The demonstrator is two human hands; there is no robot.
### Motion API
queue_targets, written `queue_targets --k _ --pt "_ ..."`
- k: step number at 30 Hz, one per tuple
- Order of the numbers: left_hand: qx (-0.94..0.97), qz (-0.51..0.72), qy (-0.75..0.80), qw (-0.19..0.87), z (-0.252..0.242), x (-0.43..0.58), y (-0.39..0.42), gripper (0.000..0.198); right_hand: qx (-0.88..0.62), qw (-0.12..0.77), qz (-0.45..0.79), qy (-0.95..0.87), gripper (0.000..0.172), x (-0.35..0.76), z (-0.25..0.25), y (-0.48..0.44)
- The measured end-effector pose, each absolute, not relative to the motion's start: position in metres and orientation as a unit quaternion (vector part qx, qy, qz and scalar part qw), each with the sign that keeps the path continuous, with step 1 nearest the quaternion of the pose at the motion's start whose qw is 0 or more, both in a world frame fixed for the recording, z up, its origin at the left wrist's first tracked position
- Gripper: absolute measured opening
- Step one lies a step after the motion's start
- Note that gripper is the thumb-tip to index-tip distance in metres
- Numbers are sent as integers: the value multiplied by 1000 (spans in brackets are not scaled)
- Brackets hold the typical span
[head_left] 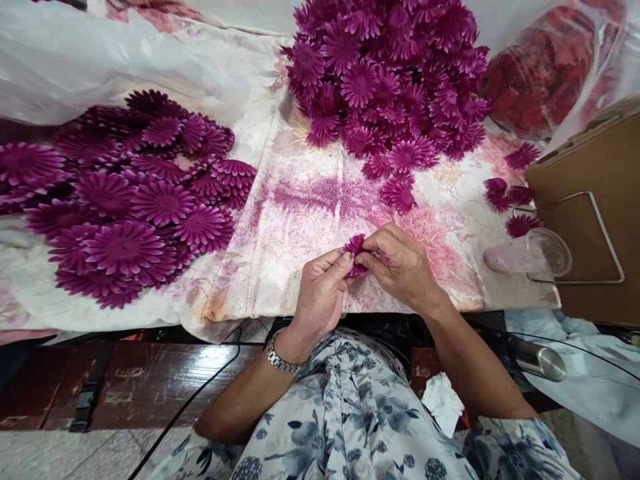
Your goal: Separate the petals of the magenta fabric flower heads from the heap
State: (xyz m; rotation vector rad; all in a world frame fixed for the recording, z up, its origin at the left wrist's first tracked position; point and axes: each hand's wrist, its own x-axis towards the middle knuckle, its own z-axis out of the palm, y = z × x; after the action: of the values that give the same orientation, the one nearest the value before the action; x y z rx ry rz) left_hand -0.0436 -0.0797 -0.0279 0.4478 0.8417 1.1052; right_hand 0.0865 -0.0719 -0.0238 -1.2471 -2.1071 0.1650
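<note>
Both my hands meet over the front edge of a stained cloth (310, 220) and pinch one small magenta fabric flower (354, 245). My left hand (320, 293), with a metal watch at the wrist, grips it from the left with closed fingers. From the right, my right hand (403, 263) closes its fingertips on the same flower. A heap of small magenta flowers (390, 80) lies behind my hands. Large flat magenta flowers (130, 200) are spread out at the left.
A clear plastic cup (537, 255) lies on its side at the right, by a cardboard box (595, 200) with a wire frame. A bag of red flowers (545, 67) sits at the back right. White plastic sheet (100, 60) lies back left. A metal flask (543, 360) lies low right.
</note>
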Motion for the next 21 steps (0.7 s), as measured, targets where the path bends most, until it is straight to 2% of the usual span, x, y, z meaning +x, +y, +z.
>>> queue_targets --k 8,12,15,18,21 --pt "188 547 387 718 -29 -47 -79 22 -550 404 -30 -730 15 100 -22 -69" --pt "179 544 397 718 -27 -51 -78 23 -645 354 -112 -668 12 126 -14 -57" --pt "183 535 395 724 -26 -49 -79 23 -610 343 -63 -712 25 124 -11 -59" --pt "193 525 399 727 -25 -45 -80 24 -504 355 36 -787 18 105 -13 -66" --pt "202 514 398 732 -26 -41 -82 24 -466 354 44 -810 17 87 -21 -72"
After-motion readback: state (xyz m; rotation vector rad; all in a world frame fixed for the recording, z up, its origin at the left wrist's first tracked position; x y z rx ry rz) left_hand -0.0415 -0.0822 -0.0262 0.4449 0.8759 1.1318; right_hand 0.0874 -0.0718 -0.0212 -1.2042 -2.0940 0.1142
